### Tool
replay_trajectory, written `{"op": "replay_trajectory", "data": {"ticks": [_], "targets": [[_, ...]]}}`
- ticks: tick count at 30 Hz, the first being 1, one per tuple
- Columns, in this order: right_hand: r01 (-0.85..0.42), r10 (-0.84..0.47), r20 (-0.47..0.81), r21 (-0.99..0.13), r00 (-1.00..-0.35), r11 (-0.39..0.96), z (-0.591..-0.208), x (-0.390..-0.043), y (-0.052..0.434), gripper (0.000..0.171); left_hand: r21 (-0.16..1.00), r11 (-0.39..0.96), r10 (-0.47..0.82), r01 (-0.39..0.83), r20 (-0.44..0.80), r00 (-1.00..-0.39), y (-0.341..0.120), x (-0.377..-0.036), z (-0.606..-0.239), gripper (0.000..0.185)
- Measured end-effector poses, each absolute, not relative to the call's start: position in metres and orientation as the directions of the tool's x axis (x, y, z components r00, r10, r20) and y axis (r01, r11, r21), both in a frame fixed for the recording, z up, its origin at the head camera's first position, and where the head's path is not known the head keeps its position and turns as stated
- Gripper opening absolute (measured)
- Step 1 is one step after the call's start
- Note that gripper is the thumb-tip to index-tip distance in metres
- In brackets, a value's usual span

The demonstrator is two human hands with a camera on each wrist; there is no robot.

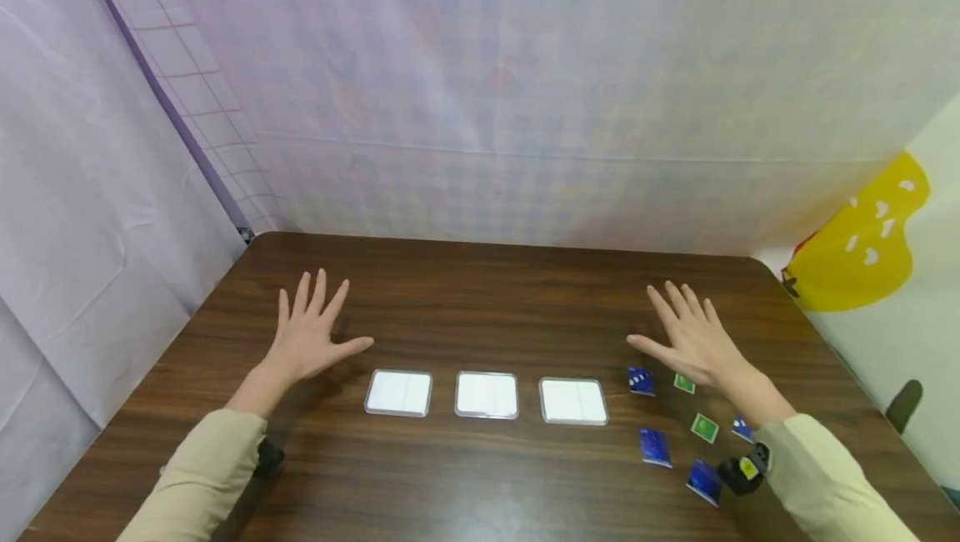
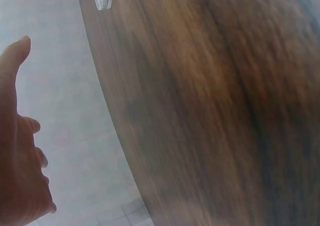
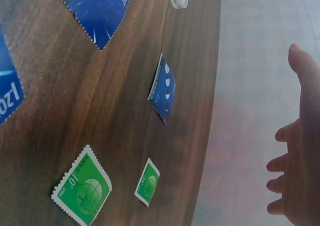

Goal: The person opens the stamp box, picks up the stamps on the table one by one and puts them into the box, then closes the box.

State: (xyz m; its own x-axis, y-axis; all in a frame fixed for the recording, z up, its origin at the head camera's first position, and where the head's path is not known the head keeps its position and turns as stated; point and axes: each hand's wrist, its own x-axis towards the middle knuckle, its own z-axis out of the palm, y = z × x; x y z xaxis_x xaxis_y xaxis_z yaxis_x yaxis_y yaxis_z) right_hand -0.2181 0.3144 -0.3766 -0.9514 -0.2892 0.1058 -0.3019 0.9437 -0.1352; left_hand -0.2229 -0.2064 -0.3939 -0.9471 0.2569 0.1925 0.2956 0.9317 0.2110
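Observation:
Both hands hover spread above a dark wooden table (image 1: pixel 480 292), holding nothing. My left hand (image 1: pixel 311 329) is at the left, fingers straight, just left of three clear square trays (image 1: pixel 398 393) (image 1: pixel 487 395) (image 1: pixel 573 401) laid in a row. My right hand (image 1: pixel 693 338) is at the right, fingers straight, above several loose stamps: blue ones (image 1: pixel 641 381) (image 1: pixel 656 447) (image 1: pixel 704 481) and green ones (image 1: pixel 704 427) (image 1: pixel 683 383). The right wrist view shows a blue stamp (image 3: pixel 163 94) and green stamps (image 3: pixel 82 191) (image 3: pixel 147 182) flat on the wood, and the hand (image 3: pixel 300 156) apart from them.
Pale purple cloth walls stand at the back and left of the table. A yellow shape (image 1: pixel 862 242) sits beyond the right corner. The table's far edge (image 2: pixel 115 121) runs past my left hand (image 2: pixel 17 151) in the left wrist view.

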Motion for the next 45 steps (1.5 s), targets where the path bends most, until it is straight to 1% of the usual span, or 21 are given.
{"op": "replay_trajectory", "data": {"ticks": [9, 14, 19, 25, 29, 33, 37, 41, 45], "targets": [[-0.34, -0.327, 0.094, -0.204, -0.94, 0.918, -0.374, -0.212, 0.311, 0.082, 0.28, 0.9, 0.306, 0.334, 0.138, -0.942, -0.188, -0.224, -0.396, 0.096], [-0.392, -0.374, 0.117, -0.267, -0.92, 0.881, -0.372, -0.21, 0.309, 0.077, 0.322, 0.864, 0.364, 0.386, 0.13, -0.922, -0.171, -0.223, -0.397, 0.094], [-0.451, -0.411, 0.187, -0.325, -0.892, 0.831, -0.374, -0.207, 0.307, 0.07, 0.393, 0.797, 0.439, 0.458, 0.143, -0.887, -0.144, -0.217, -0.397, 0.093], [-0.531, -0.45, 0.282, -0.447, -0.847, 0.72, -0.379, -0.198, 0.299, 0.059, 0.422, 0.728, 0.529, 0.54, 0.155, -0.834, -0.106, -0.21, -0.401, 0.086], [-0.576, -0.462, 0.344, -0.473, -0.818, 0.667, -0.385, -0.193, 0.293, 0.054, 0.459, 0.696, 0.557, 0.552, 0.141, -0.819, -0.082, -0.206, -0.403, 0.081], [-0.602, -0.461, 0.388, -0.491, -0.798, 0.63, -0.391, -0.19, 0.289, 0.048, 0.535, 0.655, 0.566, 0.533, 0.119, -0.816, -0.061, -0.203, -0.404, 0.077], [-0.591, -0.461, 0.371, -0.545, -0.806, 0.595, -0.398, -0.184, 0.284, 0.043, 0.591, 0.622, 0.563, 0.513, 0.119, -0.818, -0.039, -0.199, -0.406, 0.074], [-0.569, -0.491, 0.302, -0.561, -0.817, 0.601, -0.406, -0.18, 0.277, 0.042, 0.578, 0.629, 0.558, 0.521, 0.131, -0.819, -0.018, -0.193, -0.41, 0.075], [-0.553, -0.519, 0.242, -0.568, -0.82, 0.61, -0.411, -0.176, 0.268, 0.045, 0.565, 0.65, 0.557, 0.509, 0.102, -0.825, -0.003, -0.188, -0.413, 0.075]]}}
